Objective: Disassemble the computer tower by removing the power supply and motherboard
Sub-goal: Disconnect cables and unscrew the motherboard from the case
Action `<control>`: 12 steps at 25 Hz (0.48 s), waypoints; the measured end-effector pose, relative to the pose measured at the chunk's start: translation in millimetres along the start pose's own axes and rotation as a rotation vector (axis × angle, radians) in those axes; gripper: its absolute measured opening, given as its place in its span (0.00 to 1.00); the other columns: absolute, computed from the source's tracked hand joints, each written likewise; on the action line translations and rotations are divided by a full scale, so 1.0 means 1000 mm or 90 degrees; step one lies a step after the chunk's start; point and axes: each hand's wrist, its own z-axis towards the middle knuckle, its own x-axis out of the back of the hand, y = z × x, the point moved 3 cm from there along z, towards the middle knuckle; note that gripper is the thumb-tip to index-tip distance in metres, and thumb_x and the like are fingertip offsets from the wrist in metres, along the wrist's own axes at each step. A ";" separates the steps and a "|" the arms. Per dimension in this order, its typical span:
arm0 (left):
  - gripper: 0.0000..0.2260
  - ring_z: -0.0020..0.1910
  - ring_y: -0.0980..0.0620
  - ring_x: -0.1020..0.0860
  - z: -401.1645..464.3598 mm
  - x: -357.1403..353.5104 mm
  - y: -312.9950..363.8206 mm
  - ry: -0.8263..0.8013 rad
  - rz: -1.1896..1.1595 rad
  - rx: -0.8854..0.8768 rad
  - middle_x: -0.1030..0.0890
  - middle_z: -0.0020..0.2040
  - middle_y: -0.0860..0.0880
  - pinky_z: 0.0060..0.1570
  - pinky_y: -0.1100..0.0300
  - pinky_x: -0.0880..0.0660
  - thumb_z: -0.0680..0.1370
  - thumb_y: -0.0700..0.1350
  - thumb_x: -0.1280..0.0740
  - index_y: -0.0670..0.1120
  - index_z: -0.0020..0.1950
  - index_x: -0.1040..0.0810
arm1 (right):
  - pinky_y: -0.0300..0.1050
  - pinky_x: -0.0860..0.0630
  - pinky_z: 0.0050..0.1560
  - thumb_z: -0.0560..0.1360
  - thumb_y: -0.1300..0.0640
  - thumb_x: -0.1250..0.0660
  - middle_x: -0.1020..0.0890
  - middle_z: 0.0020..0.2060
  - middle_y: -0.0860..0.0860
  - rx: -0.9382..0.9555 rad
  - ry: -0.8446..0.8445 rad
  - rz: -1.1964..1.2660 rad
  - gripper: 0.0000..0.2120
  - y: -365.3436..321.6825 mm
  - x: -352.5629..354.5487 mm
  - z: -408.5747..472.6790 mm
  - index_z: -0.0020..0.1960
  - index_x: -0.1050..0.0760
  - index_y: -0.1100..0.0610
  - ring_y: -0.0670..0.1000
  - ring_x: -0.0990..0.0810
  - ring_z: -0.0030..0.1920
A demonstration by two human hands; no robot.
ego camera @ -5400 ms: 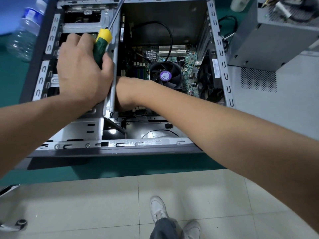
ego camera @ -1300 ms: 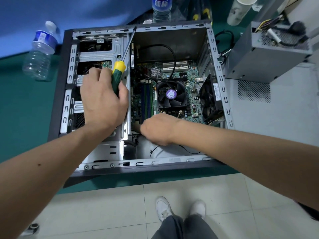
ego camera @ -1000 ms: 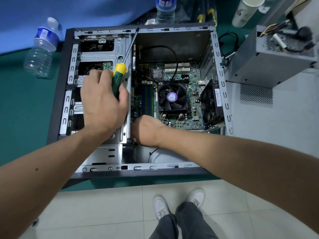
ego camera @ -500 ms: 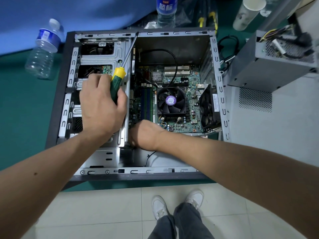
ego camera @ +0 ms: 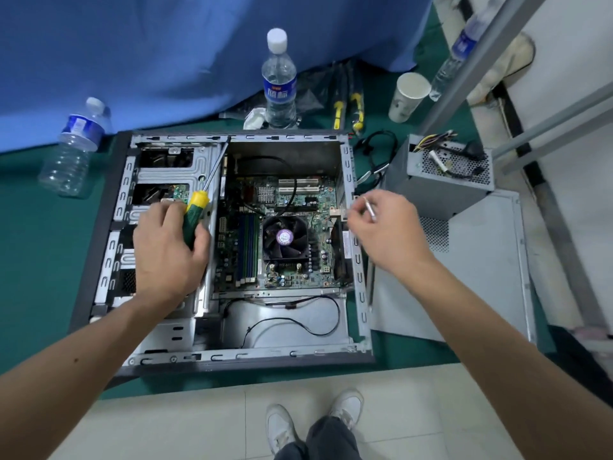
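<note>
Left hand [ego camera: 166,250] grips screwdriver [ego camera: 195,210]; right hand [ego camera: 384,227] pinches a small metal piece [ego camera: 369,207].

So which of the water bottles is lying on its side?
The bottle at far left, beside the tower's corner; the one behind the case stands upright.

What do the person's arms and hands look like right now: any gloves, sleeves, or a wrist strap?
The left hand and the right hand are both bare: no gloves, rings, watch or wrist strap show. Both forearms are uncovered as far as the frame reaches, with no sleeve in view.
</note>
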 end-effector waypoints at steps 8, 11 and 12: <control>0.17 0.53 0.39 0.30 -0.001 -0.001 -0.001 -0.007 -0.006 0.022 0.26 0.53 0.37 0.51 0.47 0.30 0.76 0.49 0.39 0.37 0.57 0.26 | 0.52 0.21 0.52 0.78 0.61 0.37 0.17 0.46 0.56 -0.217 -0.143 -0.164 0.06 0.118 -0.046 0.003 0.48 0.21 0.60 0.57 0.19 0.45; 0.17 0.54 0.40 0.29 -0.001 -0.003 -0.002 -0.006 -0.002 0.031 0.26 0.54 0.38 0.51 0.47 0.30 0.76 0.49 0.38 0.38 0.57 0.26 | 0.49 0.22 0.46 0.78 0.64 0.39 0.18 0.45 0.57 -0.220 -0.159 -0.209 0.07 0.131 -0.063 -0.002 0.50 0.22 0.60 0.58 0.20 0.43; 0.17 0.54 0.40 0.29 -0.002 -0.003 -0.003 -0.006 0.000 0.031 0.26 0.54 0.38 0.51 0.47 0.30 0.77 0.49 0.38 0.38 0.57 0.26 | 0.47 0.23 0.44 0.78 0.64 0.39 0.18 0.44 0.56 -0.222 -0.162 -0.214 0.07 0.134 -0.066 -0.004 0.49 0.23 0.59 0.57 0.21 0.42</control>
